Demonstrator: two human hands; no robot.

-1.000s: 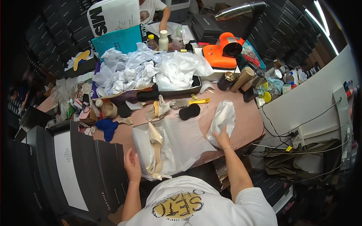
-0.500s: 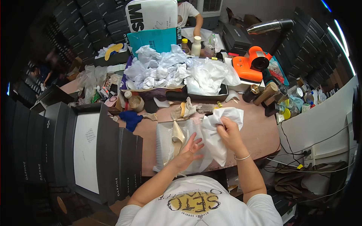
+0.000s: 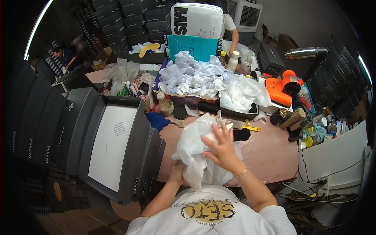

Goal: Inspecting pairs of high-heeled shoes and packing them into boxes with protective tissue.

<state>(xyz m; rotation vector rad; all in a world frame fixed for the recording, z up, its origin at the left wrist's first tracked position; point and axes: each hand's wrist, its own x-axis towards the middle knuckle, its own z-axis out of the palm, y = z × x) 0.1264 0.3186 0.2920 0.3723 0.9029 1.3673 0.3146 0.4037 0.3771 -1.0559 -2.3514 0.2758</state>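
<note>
A sheet of white tissue paper (image 3: 194,141) lies folded over in front of me, bunched and covering most of what is under it. A small cream tip (image 3: 229,126), probably part of the pale high-heeled shoe seen earlier, shows beside my right fingers. My right hand (image 3: 224,147) rests over the right side of the paper with its fingers spread. Close to the paper's lower left edge is my left hand (image 3: 177,172); the paper hides its fingers, so its grip does not show.
An open dark shoebox (image 3: 111,145) and more boxes stand at the left. Behind the paper are a crate of crumpled tissue (image 3: 192,78), a yellow-handled brush (image 3: 250,128) and a black oval piece (image 3: 241,135). An orange heat tool (image 3: 278,88) stands back right. Across the table, another person's arm (image 3: 234,41) reaches in.
My right hand has brought the tissue paper leftward over the shoe and has opened. The left hand has moved down to the paper's near left edge. The whole view has shifted.
</note>
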